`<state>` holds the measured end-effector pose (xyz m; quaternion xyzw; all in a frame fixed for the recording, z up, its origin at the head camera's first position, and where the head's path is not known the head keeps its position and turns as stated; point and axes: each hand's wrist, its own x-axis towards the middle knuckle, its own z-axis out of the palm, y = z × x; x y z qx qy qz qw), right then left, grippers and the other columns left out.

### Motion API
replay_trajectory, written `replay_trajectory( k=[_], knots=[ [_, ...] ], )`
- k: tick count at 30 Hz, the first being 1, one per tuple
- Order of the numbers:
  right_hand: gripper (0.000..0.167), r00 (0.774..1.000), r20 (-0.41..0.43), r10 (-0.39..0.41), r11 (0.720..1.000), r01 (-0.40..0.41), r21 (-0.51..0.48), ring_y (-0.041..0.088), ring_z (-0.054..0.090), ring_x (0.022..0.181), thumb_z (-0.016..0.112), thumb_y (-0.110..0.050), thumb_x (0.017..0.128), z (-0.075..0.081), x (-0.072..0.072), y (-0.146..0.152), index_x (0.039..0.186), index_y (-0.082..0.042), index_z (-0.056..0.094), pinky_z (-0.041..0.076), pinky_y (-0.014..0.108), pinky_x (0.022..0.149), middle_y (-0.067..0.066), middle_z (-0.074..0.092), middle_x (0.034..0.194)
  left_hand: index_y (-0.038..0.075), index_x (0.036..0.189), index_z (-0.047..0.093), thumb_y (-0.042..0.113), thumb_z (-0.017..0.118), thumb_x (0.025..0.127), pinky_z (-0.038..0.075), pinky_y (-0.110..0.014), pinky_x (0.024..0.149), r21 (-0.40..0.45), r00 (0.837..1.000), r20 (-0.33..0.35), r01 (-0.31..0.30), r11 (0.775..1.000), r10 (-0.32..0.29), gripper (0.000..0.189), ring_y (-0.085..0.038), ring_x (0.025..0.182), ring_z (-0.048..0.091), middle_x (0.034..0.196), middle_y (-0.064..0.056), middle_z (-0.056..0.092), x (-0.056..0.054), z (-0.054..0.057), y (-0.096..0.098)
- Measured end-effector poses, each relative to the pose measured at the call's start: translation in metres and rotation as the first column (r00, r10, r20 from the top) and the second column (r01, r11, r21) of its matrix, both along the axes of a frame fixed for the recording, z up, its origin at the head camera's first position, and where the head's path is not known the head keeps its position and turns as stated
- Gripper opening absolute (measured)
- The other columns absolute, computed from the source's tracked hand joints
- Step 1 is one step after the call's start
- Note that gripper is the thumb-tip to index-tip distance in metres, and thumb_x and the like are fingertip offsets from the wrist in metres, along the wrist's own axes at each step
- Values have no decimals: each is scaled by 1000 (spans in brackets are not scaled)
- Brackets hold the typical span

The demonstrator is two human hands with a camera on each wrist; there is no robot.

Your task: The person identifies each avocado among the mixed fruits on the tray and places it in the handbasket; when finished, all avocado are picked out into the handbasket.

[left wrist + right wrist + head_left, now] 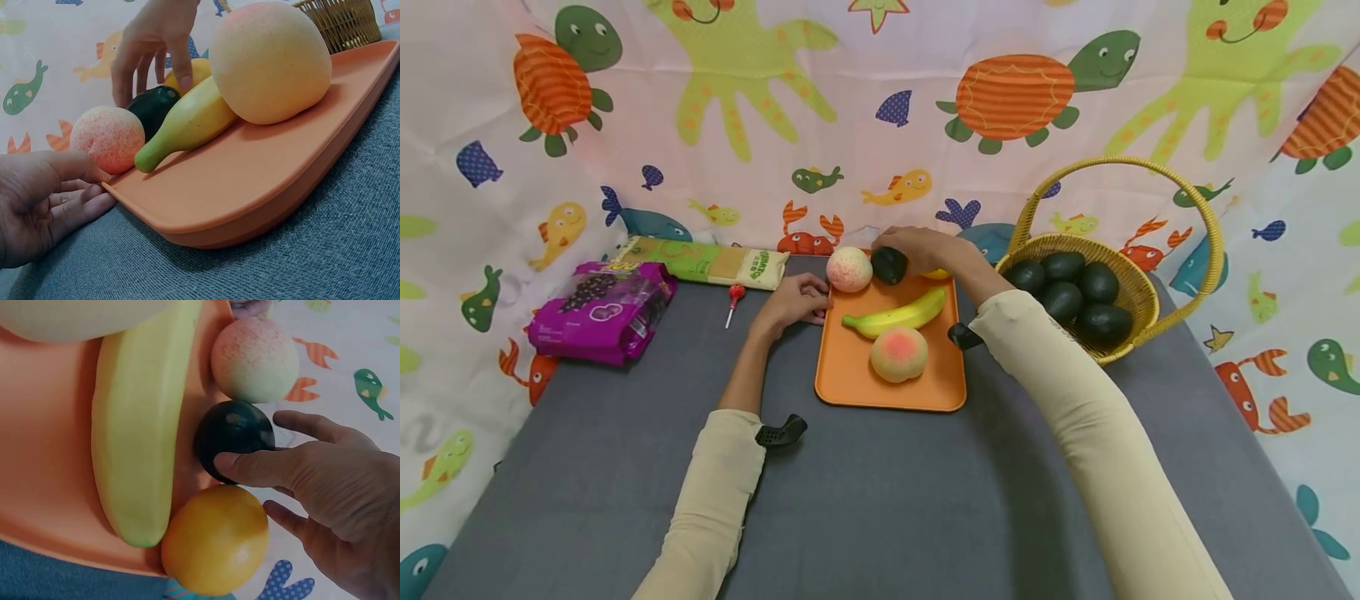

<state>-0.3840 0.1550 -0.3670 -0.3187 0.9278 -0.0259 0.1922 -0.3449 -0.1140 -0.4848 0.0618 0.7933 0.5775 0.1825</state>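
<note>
An orange tray (850, 387) bears a banana (898, 315), a large peach (899, 353), a smaller speckled peach (849, 269) and a yellow-orange round fruit (215, 540). Between that fruit and the speckled peach, at the tray's far side, sits a dark green avocado (232, 439). My right hand (917, 248) reaches over from the back right and holds the avocado, thumb on top of it. At the tray's left edge my left hand (795, 300) pinches the rim, thumb beside the speckled peach and fingers lower down, as the left wrist view shows (50, 203).
A yellow wicker basket (1150, 287) with a tall handle stands at the right, filled with several avocados (1063, 300). At the back left lie a purple bag (602, 310), a green-and-tan packet (703, 262) and a red lollipop (736, 293). A printed cloth hangs behind the table.
</note>
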Motion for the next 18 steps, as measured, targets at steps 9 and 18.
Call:
replay_trajectory(
  k=[9, 18],
  knots=[
    [71, 999, -33, 1, 999, 1, 55, 37, 51, 138, 77, -8, 94, -9, 0, -6, 156, -23, 47, 44, 56, 120, 12, 47, 154, -3, 128, 60, 12, 72, 97, 64, -23, 67, -10, 1000, 4, -5, 1000, 5, 36, -10, 70, 67, 92, -6, 65, 0, 0, 1],
    [66, 992, -120, 33, 997, -24, 77, 34, 53, 125, 76, -11, 95, -10, 6, -4, 155, -27, 51, 49, 50, 113, 15, 52, 142, -2, 127, 60, 12, 72, 97, 65, -25, 67, -13, 1000, -1, -5, 1000, 5, 36, -11, 70, 68, 91, -6, 65, 0, 1, 0]
  ],
)
